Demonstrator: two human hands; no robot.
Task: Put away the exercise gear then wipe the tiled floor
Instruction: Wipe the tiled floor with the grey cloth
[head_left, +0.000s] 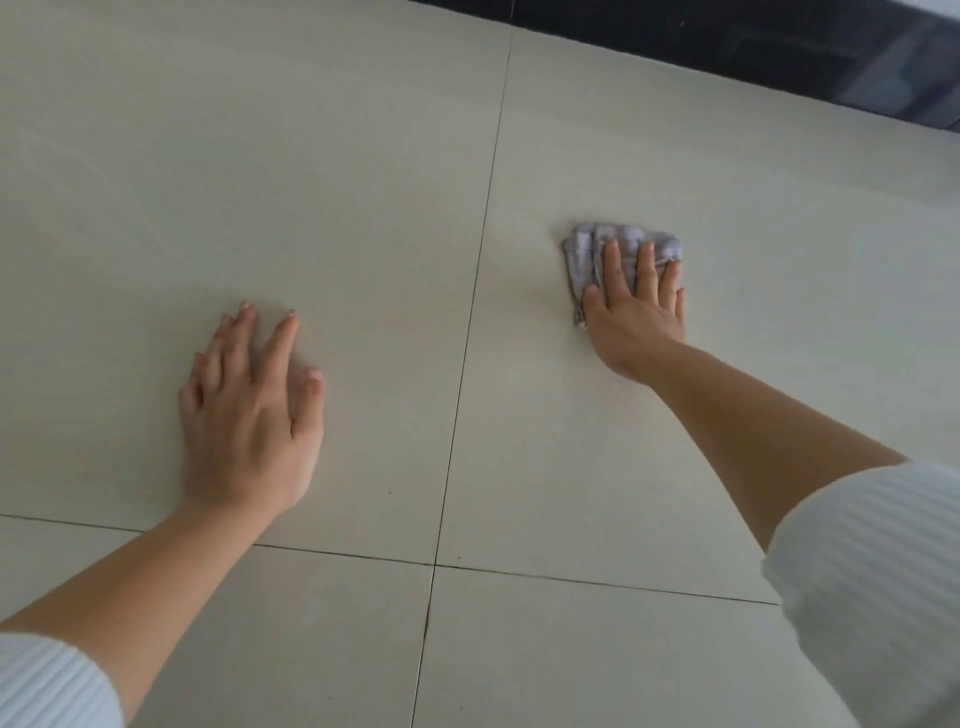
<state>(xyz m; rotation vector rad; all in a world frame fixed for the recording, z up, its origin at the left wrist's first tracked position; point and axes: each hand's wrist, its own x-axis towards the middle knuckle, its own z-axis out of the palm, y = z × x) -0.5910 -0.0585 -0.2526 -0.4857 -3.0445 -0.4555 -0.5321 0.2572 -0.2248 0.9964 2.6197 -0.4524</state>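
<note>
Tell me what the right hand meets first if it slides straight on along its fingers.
The right hand, flat on the grey cloth, has only bare tiled floor ahead, then probably the dark band at the far edge; how near it lies is unclear.

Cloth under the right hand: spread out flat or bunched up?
Bunched up: the cloth lies in wrinkled folds, a small wad pressed under the right hand.

2 hands are lying flat on the tiled floor (363, 156), 1 on each side of a grout line (470, 312) running away from the person. The left hand (249, 415) is lying nearer; the right hand (636, 317) is lying farther out, on top of a cloth (623, 241). A border strip (727, 47) is running behind, well apart.
</note>
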